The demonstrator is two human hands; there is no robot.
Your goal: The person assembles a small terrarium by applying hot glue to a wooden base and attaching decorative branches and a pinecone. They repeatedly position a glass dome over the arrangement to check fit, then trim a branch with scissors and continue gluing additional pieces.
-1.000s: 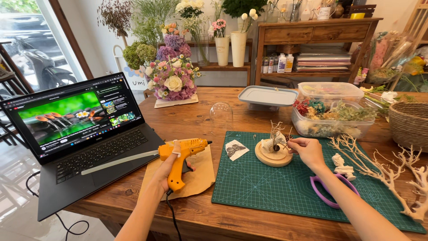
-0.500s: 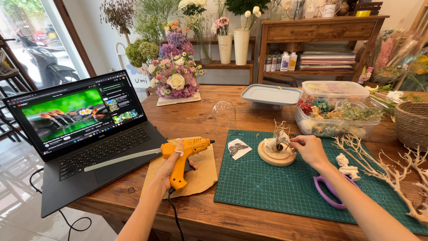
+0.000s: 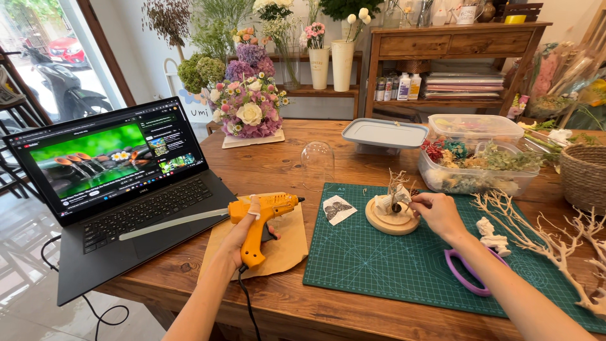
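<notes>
Little has shifted since the earlier frames: both hands keep their places, only the view has drifted slightly. Left hand point(image 3: 243, 237), grip closed on the orange glue gun point(image 3: 260, 218), rests it over brown paper point(image 3: 278, 243) near the laptop point(image 3: 120, 189). Right hand point(image 3: 439, 213), fingertips pinched together on a small piece, works at the round wooden base point(image 3: 391, 221) on the green cutting mat point(image 3: 404, 259). Judged progress: twig and ornaments are mounted; the glass dome point(image 3: 317, 163) stands apart on the tabletop point(image 3: 278, 170), unfitted.
</notes>
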